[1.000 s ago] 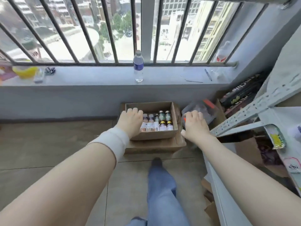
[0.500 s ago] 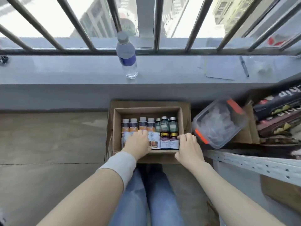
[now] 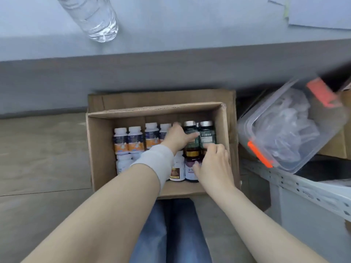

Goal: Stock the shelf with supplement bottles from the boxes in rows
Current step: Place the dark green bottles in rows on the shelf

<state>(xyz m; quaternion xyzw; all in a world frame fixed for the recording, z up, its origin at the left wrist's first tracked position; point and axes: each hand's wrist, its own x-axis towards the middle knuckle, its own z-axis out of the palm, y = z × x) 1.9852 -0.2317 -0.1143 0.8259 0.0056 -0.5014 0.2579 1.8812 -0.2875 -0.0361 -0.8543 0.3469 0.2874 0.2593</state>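
Observation:
An open cardboard box [image 3: 98, 149] on the floor holds several supplement bottles upright in rows. White bottles with orange labels [image 3: 134, 139] fill the back left and two dark green bottles [image 3: 207, 133] the back right. A gold-capped bottle with a purple label [image 3: 190, 170] stands in front. My left hand [image 3: 175, 137], with a grey wristband, is wrapped around the left dark green bottle [image 3: 190, 128]. My right hand [image 3: 214, 166] is curled over the front right corner, covering a second gold-capped bottle, with its thumb against the visible one.
A grey metal shelf frame [image 3: 303, 188] is at the right. A clear plastic container with orange clips [image 3: 284, 130] leans above it. A water bottle [image 3: 95, 18] stands on the grey window ledge [image 3: 190, 25] behind the box. My jeans-clad legs [image 3: 180, 224] are below the box.
I have leaned in close over the box. Both hands moved from its front edge into it. The left went onto a green bottle and the right onto the front right bottles.

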